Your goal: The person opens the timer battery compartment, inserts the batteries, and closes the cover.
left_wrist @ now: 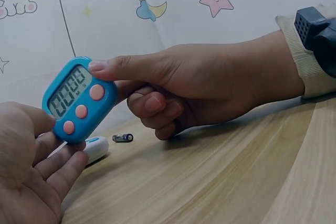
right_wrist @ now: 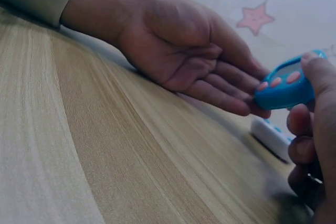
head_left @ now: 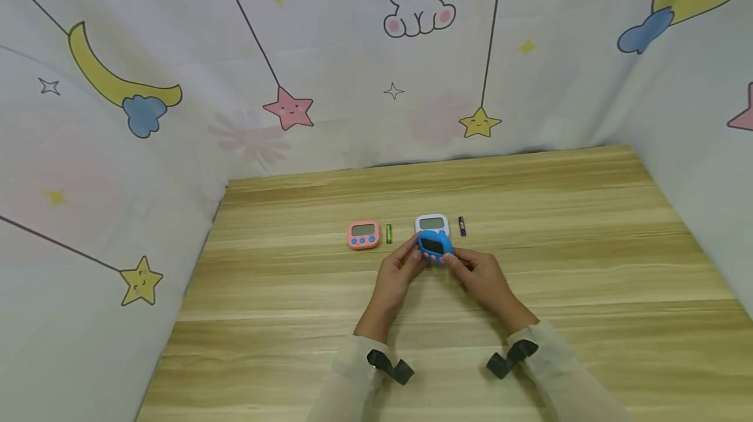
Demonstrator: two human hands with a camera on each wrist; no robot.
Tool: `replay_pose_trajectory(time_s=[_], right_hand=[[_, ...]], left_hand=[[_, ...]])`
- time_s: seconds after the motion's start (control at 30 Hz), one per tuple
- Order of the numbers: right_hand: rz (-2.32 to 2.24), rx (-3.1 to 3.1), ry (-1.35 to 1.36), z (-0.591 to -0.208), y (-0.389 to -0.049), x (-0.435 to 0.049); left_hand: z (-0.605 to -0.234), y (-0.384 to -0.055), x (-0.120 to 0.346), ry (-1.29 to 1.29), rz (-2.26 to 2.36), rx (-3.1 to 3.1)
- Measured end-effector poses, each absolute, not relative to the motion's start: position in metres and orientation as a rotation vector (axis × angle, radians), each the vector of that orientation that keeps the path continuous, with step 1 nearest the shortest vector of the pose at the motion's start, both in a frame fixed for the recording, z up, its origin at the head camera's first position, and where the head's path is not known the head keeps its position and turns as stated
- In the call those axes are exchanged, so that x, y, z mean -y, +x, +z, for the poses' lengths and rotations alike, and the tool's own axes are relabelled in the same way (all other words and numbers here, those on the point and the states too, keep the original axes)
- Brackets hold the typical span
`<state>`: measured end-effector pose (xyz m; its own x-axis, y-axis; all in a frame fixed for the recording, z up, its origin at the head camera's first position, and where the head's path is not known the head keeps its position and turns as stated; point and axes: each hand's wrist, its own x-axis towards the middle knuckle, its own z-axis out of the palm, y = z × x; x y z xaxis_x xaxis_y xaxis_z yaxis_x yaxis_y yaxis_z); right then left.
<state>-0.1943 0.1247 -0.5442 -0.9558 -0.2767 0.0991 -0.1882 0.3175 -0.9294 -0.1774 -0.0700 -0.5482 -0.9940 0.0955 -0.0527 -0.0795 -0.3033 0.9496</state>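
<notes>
A blue digital timer (head_left: 434, 245) with a grey screen and pink round buttons is held tilted between both hands. My left hand (head_left: 395, 278) has its thumb and fingers at the timer's left edge, fingers underneath. On the opposite edge, my right hand (head_left: 484, 277) pinches it between thumb and index finger, the other fingers curled. Digits show on the screen in the left wrist view, above the buttons. Just behind the blue timer lies a white timer (head_left: 432, 221), partly covered by it in the head view.
To the left lie a pink timer (head_left: 363, 235) with blue buttons and a green battery (head_left: 389, 234). A dark battery (head_left: 462, 226) lies right of the white timer. The wooden table (head_left: 282, 304) meets a printed cloth (head_left: 353, 69) at its back and sides.
</notes>
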Motion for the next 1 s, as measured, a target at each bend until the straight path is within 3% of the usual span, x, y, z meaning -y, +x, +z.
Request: replay_pose_trajectory(time_s=[1.0], right_hand=[[-1.795,-2.5,-0.53,-0.5472,-0.1979,-0.1261]], left_hand=[[-0.5504,-0.1772,0.0686,0.005,2.424,-1.86]])
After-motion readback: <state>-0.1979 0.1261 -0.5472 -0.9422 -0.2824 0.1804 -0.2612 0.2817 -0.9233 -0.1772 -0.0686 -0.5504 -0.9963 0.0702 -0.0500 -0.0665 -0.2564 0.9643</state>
